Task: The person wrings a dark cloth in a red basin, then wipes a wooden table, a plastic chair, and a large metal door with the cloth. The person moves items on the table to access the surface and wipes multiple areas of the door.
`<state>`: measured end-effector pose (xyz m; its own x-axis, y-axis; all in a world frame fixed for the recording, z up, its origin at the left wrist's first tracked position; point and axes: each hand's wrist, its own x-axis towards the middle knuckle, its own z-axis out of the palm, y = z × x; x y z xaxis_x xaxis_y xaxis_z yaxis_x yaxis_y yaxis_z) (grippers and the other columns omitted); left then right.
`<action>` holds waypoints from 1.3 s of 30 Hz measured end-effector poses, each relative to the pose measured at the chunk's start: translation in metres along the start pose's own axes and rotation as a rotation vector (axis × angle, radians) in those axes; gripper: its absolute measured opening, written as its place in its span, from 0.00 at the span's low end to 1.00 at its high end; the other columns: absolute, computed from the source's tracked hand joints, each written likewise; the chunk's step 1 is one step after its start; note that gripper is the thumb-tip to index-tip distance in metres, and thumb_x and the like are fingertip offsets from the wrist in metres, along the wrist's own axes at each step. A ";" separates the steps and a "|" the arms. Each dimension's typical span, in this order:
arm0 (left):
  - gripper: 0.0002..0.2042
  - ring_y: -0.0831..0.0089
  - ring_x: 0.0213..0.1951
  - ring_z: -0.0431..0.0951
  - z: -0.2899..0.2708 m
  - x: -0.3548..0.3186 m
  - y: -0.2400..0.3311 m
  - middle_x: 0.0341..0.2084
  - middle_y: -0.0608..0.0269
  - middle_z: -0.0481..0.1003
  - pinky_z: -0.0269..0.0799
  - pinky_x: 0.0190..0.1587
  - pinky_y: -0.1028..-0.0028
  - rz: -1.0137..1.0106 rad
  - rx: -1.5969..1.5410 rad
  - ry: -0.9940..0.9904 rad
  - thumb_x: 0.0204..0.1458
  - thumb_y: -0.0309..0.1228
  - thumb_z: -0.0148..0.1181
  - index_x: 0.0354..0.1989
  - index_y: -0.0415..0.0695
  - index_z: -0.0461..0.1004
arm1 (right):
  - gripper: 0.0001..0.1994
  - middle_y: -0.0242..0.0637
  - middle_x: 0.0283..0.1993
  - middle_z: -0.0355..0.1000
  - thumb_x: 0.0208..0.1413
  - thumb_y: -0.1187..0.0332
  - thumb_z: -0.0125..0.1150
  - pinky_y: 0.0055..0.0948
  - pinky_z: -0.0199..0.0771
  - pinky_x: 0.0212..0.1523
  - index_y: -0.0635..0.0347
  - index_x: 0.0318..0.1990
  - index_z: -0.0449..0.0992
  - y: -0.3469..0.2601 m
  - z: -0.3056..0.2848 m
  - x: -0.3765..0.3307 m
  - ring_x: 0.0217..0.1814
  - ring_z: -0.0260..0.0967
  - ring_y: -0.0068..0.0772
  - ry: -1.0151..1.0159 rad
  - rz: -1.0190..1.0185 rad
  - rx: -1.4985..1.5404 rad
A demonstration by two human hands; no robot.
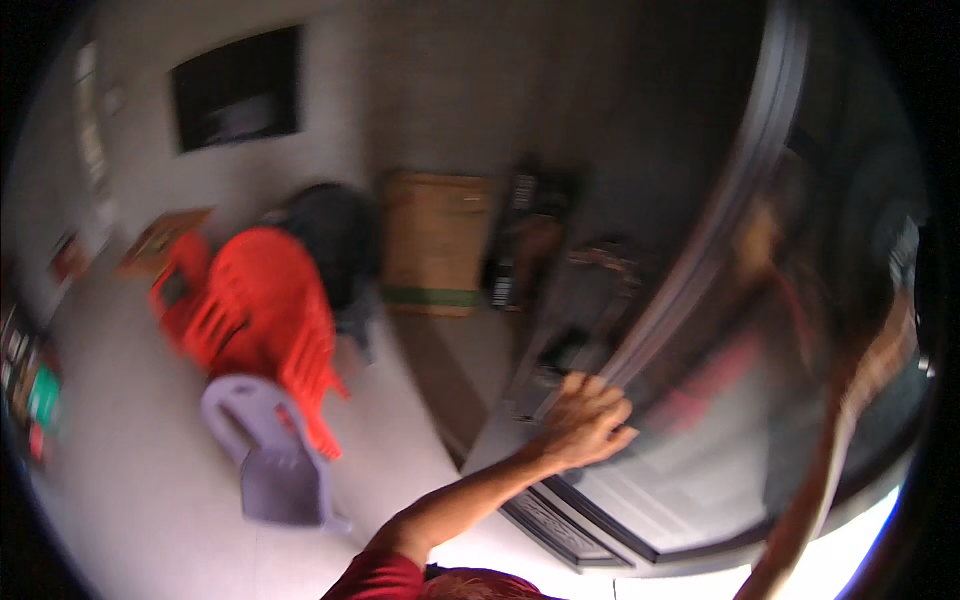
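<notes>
Our left hand [588,422] lay flat, fingers spread, gripping nothing, on edge of dark glass door [720,300] at right; right hand out of view; frame blurred; we judged steady push at edge best, fingers off gap; red chairs [262,310] well apart.

Frame blurred throughout. Pale grey floor [140,480] filled the lower left. A plain light wall [450,90] ran across the top, with a dark rectangular panel [238,88] mounted at upper left. Stacked red plastic chairs [262,310] stood left of centre, a lilac plastic chair [268,450] just below them. A tan woven basket [435,243] stood against the wall at centre. A large glass door [760,330] with a dark frame curved down the right side. Bright daylight showed at lower right.
</notes>
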<state>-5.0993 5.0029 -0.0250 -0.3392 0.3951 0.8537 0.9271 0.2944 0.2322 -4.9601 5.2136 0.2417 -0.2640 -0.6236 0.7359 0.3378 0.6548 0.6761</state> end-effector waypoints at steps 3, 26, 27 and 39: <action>0.15 0.68 0.32 0.64 -0.018 -0.016 -0.023 0.24 0.68 0.68 0.53 0.40 0.62 -0.041 0.171 -0.044 0.41 0.46 0.64 0.23 0.49 0.70 | 0.18 0.42 0.54 0.62 0.40 0.62 0.58 0.39 0.67 0.41 0.48 0.43 0.73 -0.095 0.050 0.054 0.57 0.61 0.43 -0.012 -0.078 0.298; 0.13 0.60 0.30 0.65 0.003 -0.010 0.013 0.22 0.62 0.66 0.59 0.44 0.59 -0.009 0.271 -0.083 0.39 0.38 0.66 0.22 0.47 0.66 | 0.30 0.47 0.59 0.55 0.50 0.61 0.58 0.47 0.58 0.53 0.53 0.61 0.57 0.158 0.003 -0.053 0.60 0.53 0.50 0.090 0.561 -0.512; 0.13 0.60 0.31 0.65 0.003 -0.011 0.012 0.22 0.62 0.66 0.59 0.44 0.59 -0.011 0.285 -0.079 0.39 0.38 0.65 0.22 0.47 0.67 | 0.31 0.47 0.59 0.54 0.51 0.61 0.57 0.47 0.57 0.54 0.54 0.62 0.55 0.164 -0.003 -0.069 0.61 0.52 0.50 0.051 0.616 -0.524; 0.13 0.62 0.29 0.64 0.011 -0.018 0.016 0.21 0.62 0.63 0.57 0.44 0.64 -0.016 0.388 -0.072 0.44 0.34 0.62 0.20 0.43 0.64 | 0.23 0.58 0.56 0.56 0.49 0.72 0.51 0.42 0.56 0.53 0.62 0.55 0.66 0.096 -0.029 -0.225 0.56 0.57 0.54 0.013 0.538 -0.522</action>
<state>-5.0803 5.0105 -0.0417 -0.3764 0.4433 0.8135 0.7970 0.6026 0.0404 -4.8417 5.4042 0.1402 0.0682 -0.2816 0.9571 0.8028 0.5851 0.1150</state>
